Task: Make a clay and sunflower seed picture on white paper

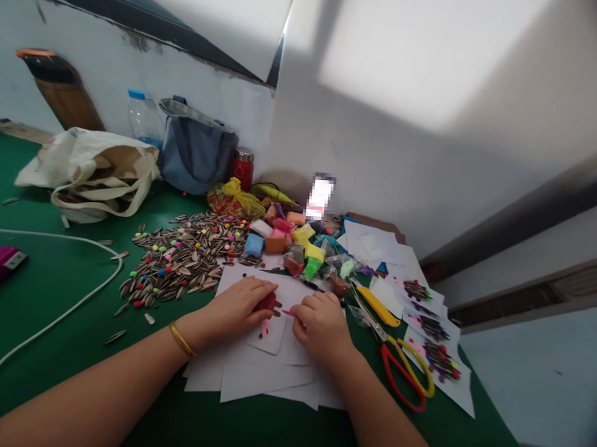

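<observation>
My left hand [244, 304] lies on the stacked white paper [250, 378] with its fingers stretched out. Beside its fingertips is a dark red clay shape [268, 302] with small brown pieces, partly hidden by the hand. Just below sits a small pink clay figure [264, 328] with dark spots. My right hand [320, 325] is closed in a pinch around a slim pink tool [288, 312], whose tip points left at the brown pieces. Most of the tool is hidden in the fingers.
Striped sunflower seeds [191, 258] with coloured balls spread to the left. Coloured clay blocks [275, 244] lie behind the paper. To the right are scissors [396, 362], a yellow utility knife [379, 306] and paper sheets with seed figures [441, 361]. Bags and a lit phone [320, 196] stand behind.
</observation>
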Demonstrator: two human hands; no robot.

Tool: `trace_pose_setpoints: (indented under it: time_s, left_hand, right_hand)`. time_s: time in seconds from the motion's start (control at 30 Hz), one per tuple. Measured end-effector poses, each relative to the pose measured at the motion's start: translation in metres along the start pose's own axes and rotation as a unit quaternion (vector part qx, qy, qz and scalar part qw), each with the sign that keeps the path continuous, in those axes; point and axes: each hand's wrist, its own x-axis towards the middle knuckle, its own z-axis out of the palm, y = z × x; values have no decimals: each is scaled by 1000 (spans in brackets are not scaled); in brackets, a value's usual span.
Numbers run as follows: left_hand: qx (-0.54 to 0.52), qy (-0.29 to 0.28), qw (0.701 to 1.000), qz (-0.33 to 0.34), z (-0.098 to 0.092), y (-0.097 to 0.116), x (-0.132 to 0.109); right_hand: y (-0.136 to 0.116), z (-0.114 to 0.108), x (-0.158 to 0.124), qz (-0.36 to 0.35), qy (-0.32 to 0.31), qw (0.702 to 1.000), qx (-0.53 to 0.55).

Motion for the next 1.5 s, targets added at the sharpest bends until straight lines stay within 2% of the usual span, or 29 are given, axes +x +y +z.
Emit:
trace_pose_setpoints:
  time_s: [0.6,0.83,1.5]
  left_hand:
    - [-6,1,1000,5,2,-2,0]
    - [-4,8,1000,5,4,-4,0]
    - [-9,2,1000,-10,3,-2,2]
  right_hand:
    - [-7,-2,2,-33,-62,997,-28]
    - [-1,-5,1,-4,-26,1000,5]
    - [-5,-2,3,-11,-62,998,-24]
